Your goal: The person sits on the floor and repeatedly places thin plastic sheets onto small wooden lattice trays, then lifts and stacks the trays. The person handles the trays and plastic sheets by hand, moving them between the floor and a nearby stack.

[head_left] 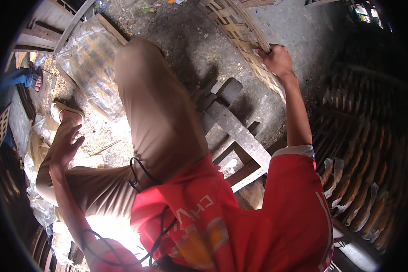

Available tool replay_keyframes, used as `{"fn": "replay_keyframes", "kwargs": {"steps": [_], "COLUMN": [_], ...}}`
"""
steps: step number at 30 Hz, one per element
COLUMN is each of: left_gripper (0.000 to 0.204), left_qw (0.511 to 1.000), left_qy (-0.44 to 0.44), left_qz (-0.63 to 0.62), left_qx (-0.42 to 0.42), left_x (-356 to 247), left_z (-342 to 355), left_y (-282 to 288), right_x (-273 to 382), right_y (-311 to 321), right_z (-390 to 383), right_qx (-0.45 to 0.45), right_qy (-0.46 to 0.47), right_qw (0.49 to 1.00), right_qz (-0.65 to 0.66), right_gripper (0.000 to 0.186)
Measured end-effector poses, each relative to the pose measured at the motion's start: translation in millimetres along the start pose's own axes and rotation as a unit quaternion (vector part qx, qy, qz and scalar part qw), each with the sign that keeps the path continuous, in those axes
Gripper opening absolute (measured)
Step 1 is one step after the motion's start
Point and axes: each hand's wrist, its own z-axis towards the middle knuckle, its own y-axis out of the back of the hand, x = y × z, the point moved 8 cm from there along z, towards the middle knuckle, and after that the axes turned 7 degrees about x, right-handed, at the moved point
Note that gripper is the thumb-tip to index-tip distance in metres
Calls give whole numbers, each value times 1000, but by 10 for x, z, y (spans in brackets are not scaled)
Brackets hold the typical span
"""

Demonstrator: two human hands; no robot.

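My right hand (276, 60) grips the upper edge of a woven bamboo tray (235, 40), which stands tilted at the top centre, right of my bent knee. My left hand (69, 143) hangs over my lower leg beside my sandalled foot (64, 115), fingers apart, with nothing seen in it. Below the tray is a low, worn frame (245, 143) with dark blocks at its far end. A plastic-covered woven mat or tray (88, 68) lies on the floor beyond my left foot.
Dark racks (358, 172) holding several rows of long brown pieces with pale wrapping fill the right side. Another person's foot (35, 80) shows at the far left. Crumpled plastic (41, 199) lies along my left side, and wooden frames (41, 31) stand at the upper left.
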Motion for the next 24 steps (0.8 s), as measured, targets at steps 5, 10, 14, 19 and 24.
{"fn": "replay_keyframes", "kwargs": {"steps": [5, 10, 14, 19, 24], "left_gripper": [55, 54, 54, 55, 53], "left_qw": [1000, 999, 1000, 1000, 999], "left_qy": [-11, -18, 4, 12, 3], "left_qz": [-6, -29, -3, 13, 35], "left_qx": [5, -19, -19, -19, -18], "left_x": [12, 58, -113, -94, -112], "left_z": [10, -18, -99, -107, -91], "left_y": [-18, 2, 51, 71, 90], "right_x": [58, 532, 740, 1243, 1555], "right_y": [191, 212, -64, 21, 235], "right_z": [64, 14, -177, -782, -873], "right_qx": [-64, -74, -154, -260, -295], "right_qy": [54, 120, 185, 271, 356], "right_qw": [984, 986, 970, 927, 886], "right_qz": [159, 90, 22, -1, 34], "right_gripper": [42, 37, 16, 27, 28]}}
